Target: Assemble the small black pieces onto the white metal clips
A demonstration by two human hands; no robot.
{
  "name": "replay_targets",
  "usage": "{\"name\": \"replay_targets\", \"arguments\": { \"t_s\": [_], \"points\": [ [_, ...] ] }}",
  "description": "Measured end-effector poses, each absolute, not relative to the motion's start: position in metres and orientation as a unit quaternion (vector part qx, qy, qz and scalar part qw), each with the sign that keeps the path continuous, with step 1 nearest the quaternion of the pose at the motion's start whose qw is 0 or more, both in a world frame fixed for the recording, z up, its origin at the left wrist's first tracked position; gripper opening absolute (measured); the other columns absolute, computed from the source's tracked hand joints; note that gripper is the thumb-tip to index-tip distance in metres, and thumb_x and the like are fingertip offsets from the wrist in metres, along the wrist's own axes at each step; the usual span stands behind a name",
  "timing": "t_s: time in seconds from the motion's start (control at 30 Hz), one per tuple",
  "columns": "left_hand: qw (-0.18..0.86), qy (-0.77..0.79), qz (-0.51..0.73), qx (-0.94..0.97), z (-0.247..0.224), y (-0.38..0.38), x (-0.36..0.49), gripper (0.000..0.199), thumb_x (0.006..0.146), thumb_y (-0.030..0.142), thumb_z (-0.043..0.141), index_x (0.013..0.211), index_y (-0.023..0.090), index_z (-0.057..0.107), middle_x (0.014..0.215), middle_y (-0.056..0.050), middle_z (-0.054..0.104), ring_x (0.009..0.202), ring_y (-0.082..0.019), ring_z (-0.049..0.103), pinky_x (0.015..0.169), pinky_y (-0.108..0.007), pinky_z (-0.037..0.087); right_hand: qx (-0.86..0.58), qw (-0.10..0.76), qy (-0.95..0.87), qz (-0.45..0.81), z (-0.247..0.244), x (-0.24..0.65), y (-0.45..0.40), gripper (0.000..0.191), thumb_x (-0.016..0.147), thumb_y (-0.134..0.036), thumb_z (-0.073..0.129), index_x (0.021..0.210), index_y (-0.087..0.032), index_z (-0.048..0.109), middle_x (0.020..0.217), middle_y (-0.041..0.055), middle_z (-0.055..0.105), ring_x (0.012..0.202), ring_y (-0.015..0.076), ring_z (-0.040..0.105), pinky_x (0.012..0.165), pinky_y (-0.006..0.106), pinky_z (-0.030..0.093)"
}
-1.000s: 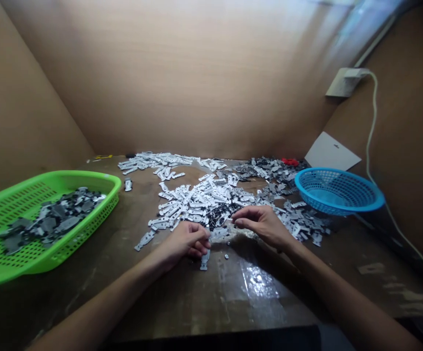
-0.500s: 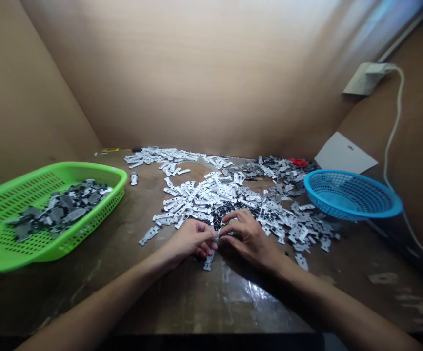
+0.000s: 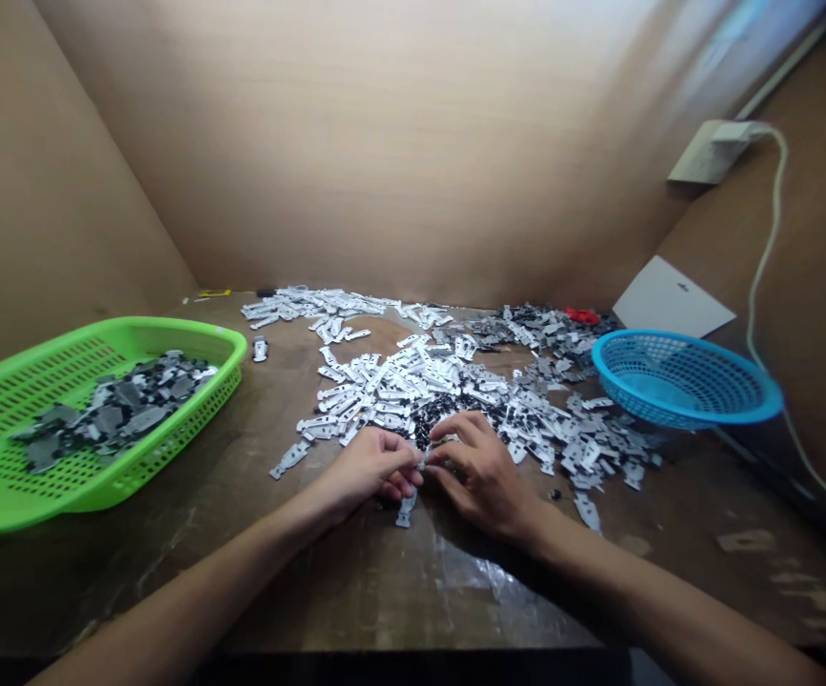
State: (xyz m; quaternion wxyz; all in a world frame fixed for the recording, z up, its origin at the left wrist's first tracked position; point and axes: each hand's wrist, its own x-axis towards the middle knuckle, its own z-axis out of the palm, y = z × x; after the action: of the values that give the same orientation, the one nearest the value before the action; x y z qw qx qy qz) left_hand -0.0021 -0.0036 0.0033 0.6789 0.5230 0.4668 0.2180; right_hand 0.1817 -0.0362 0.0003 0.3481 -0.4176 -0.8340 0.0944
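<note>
Right at the near edge of the scarred wooden table (image 3: 327,595), the left forearm (image 3: 191,576) and right forearm (image 3: 641,581) came in from the bottom corners, angled toward each other. The left hand (image 3: 373,467) was curled, knuckles up, with its fingers bent toward the middle. The right hand (image 3: 480,474) arched across to meet it, fingers slightly spread and reaching left. The two were held narrow, fingertips almost together, and whether they pinched anything there was too small to tell!

Just below the left hand lay a white metal strip (image 3: 403,512), with the stamped white metal pieces (image 3: 398,386) heaped right in front of both hands. A patch of small black parts (image 3: 441,414) sat just beyond the fingers. Over on the left stood a green plastic basket (image 3: 170,329), loaded with grey-and-black pieces (image 3: 116,410). On the right sat a blue plastic basket (image 3: 741,410), beside a white card (image 3: 670,300). Farther back lay darker metal pieces (image 3: 533,329) and a small red object (image 3: 582,315), right up by the brown board wall (image 3: 384,143).
</note>
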Motion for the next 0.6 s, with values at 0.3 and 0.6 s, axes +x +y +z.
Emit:
{"name": "replay_targets", "arguments": {
  "t_s": [0.3,0.6],
  "points": [
    [0.677,0.470,0.216,0.524,0.004,-0.003,-0.003,0.025,0.071,0.037,0.060,0.071,0.012,0.059,0.069,-0.007,0.067,0.053,-0.010,0.060,0.048,-0.018,0.043,-0.419,0.360,-0.826,0.111,0.004,0.183,-0.036,0.007,0.079,-0.019,0.058,0.084,-0.020,0.063,0.098,0.0066,0.057,0.096,0.0213,0.048,0.083,0.039,0.042],
    [0.683,0.468,0.212,0.519,0.004,-0.003,-0.004,0.029,0.067,0.041,0.063,0.070,0.012,0.058,0.068,-0.007,0.067,0.051,-0.011,0.059,0.047,-0.019,0.042,-0.486,0.378,-0.782,0.096,0.003,0.213,-0.003,0.012,0.084,-0.021,0.052,0.087,-0.019,0.064,0.087,0.0056,0.061,0.085,0.0187,0.054,0.078,0.034,0.042]
  ]
}}
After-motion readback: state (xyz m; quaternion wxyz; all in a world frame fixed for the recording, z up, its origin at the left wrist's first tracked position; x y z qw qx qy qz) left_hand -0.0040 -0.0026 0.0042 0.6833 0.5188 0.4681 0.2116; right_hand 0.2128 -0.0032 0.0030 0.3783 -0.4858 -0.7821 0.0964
